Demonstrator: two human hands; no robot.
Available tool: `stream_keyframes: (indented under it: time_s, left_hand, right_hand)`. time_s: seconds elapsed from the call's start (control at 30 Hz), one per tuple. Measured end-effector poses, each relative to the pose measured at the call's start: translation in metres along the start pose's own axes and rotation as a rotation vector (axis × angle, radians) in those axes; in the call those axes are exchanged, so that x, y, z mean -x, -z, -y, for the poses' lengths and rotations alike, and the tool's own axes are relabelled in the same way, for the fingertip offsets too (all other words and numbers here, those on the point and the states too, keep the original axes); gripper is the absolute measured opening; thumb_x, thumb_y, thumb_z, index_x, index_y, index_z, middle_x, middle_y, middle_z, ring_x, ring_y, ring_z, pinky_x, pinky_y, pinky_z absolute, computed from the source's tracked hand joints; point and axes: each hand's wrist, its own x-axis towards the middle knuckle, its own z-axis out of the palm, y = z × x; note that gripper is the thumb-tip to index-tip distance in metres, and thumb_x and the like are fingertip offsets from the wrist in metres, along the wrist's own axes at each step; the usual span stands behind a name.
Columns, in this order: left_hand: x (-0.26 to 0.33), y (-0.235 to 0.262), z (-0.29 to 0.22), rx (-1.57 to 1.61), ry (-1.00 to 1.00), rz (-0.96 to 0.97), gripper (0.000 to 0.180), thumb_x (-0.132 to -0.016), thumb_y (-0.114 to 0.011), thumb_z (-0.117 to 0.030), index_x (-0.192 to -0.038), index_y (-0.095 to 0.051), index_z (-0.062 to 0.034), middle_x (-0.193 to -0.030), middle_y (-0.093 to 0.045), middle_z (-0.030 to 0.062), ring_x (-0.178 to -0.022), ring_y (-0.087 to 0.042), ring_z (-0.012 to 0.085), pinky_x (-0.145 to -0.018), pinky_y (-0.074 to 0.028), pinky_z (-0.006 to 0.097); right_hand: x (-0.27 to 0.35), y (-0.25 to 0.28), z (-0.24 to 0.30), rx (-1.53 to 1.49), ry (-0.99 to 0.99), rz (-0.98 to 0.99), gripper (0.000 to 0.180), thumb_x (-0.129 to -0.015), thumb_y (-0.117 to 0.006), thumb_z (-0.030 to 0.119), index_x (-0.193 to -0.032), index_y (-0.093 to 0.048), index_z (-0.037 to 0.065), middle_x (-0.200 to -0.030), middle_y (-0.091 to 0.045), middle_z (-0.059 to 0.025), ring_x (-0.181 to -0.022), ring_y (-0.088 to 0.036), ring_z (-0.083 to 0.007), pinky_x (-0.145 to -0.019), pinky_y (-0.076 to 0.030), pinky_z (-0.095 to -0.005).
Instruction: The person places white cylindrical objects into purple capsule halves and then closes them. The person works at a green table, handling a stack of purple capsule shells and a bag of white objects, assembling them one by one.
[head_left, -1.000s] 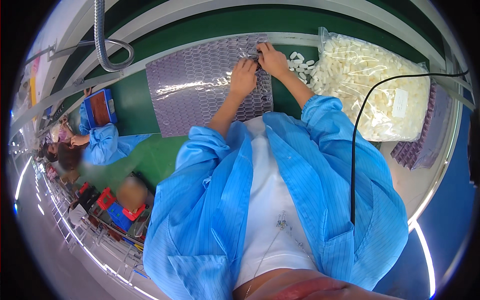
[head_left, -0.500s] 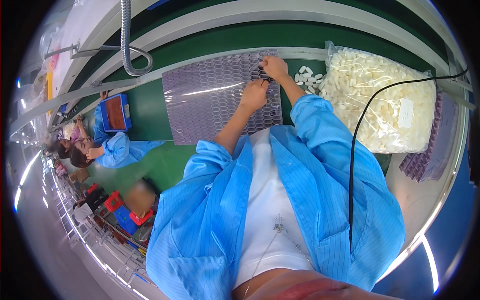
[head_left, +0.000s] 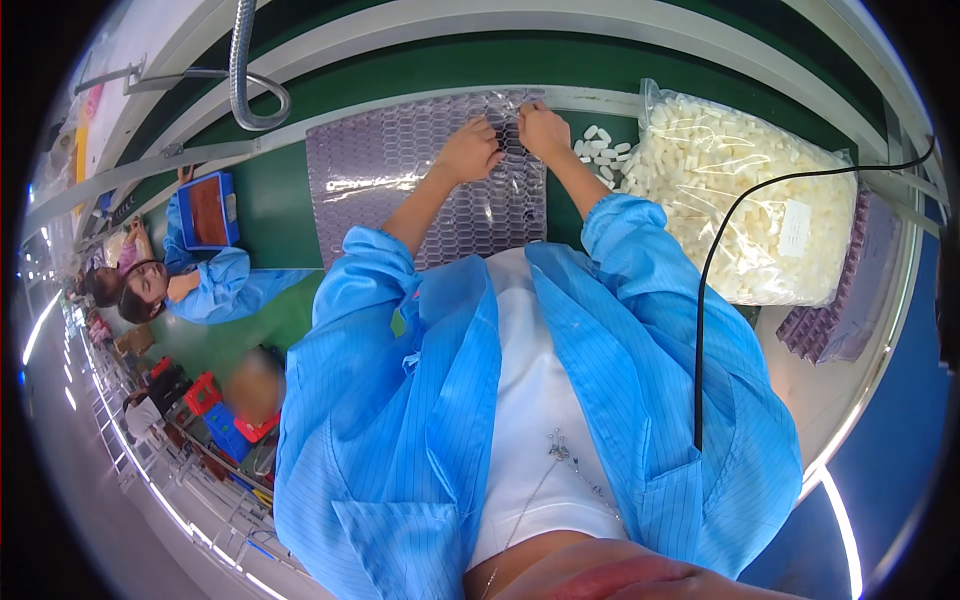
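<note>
A wide, glossy, purple-grey plastic cell tray [head_left: 400,205] lies on the bench in front of me, its surface divided into rows of small hexagonal cells. My left hand [head_left: 470,150] is over the tray's far right part, fingers curled down. At its far right corner is my right hand [head_left: 543,130], its fingertips pressed together against the tray. Whatever either hand pinches is too small or hidden to make out. Right of the tray, beside my right forearm, several loose white oblong pieces [head_left: 600,152] are scattered on the green bench top.
A large clear bag [head_left: 740,200] full of cream-white pieces stands at the right, with more purple trays [head_left: 840,290] beyond it. A black cable [head_left: 710,260] hangs across the bag. A metal hose [head_left: 240,70] hangs at upper left. A co-worker sits left beside a blue bin [head_left: 232,205].
My left hand has moved left and farther away over the tray, apart from my right hand. My right hand stays near the far right corner. Light reflections on the tray have shifted.
</note>
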Motion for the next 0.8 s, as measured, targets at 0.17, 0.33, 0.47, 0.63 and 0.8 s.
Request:
stream_keyframes:
  time_s: [0.17,0.33,0.47,0.63,0.8]
  left_hand:
    - [0.001,-0.003,-0.002,-0.029,-0.075,-0.067,0.016,-0.083,-0.061,-0.019,-0.084,-0.061,-0.0029,-0.085,-0.061,0.011,-0.086,-0.057,0.0286,-0.083,-0.045,0.038]
    - [0.0,-0.007,-0.008,0.002,0.082,-0.143,0.017,-0.085,-0.059,-0.02,-0.084,-0.059,-0.0033,-0.086,-0.062,0.0137,-0.087,-0.059,0.0295,-0.079,-0.047,0.04]
    - [0.013,-0.014,-0.032,0.001,0.344,-0.08,0.02,-0.087,-0.057,-0.023,-0.078,-0.057,-0.0047,-0.079,-0.063,0.0129,-0.076,-0.061,0.0312,-0.071,-0.046,0.041]
    - [0.044,-0.002,-0.084,-0.011,0.476,-0.13,0.017,-0.088,-0.054,-0.02,-0.08,-0.055,-0.0051,-0.074,-0.062,0.0121,-0.071,-0.061,0.0303,-0.069,-0.045,0.041]
    - [0.044,-0.012,-0.096,-0.063,0.486,-0.159,0.015,-0.087,-0.055,-0.019,-0.083,-0.055,-0.0043,-0.078,-0.061,0.0136,-0.076,-0.061,0.0311,-0.071,-0.045,0.042]
  right_hand:
    - [-0.013,0.001,0.025,0.124,0.409,0.02,0.03,-0.079,-0.055,0.016,-0.109,-0.052,0.014,-0.108,-0.054,-0.0124,-0.079,-0.065,-0.0349,-0.063,-0.052,-0.0479]
    - [-0.053,-0.012,0.027,0.355,0.729,0.189,0.029,-0.081,-0.059,0.039,-0.095,-0.061,0.014,-0.091,-0.061,-0.0091,-0.076,-0.064,-0.0319,-0.062,-0.051,-0.0441]
    - [-0.081,0.001,0.033,0.163,0.588,0.305,0.032,-0.084,-0.056,0.044,-0.084,-0.066,0.014,-0.081,-0.065,-0.0149,-0.078,-0.062,-0.036,-0.068,-0.049,-0.0479]
    - [-0.09,0.004,0.025,0.052,0.342,0.27,0.032,-0.079,-0.062,0.045,-0.081,-0.068,0.014,-0.084,-0.066,-0.0134,-0.083,-0.063,-0.0355,-0.072,-0.05,-0.0455]
    - [-0.081,0.003,0.015,0.016,0.231,0.2,0.032,-0.078,-0.064,0.042,-0.076,-0.066,0.01,-0.078,-0.066,-0.013,-0.081,-0.063,-0.0336,-0.071,-0.05,-0.0425]
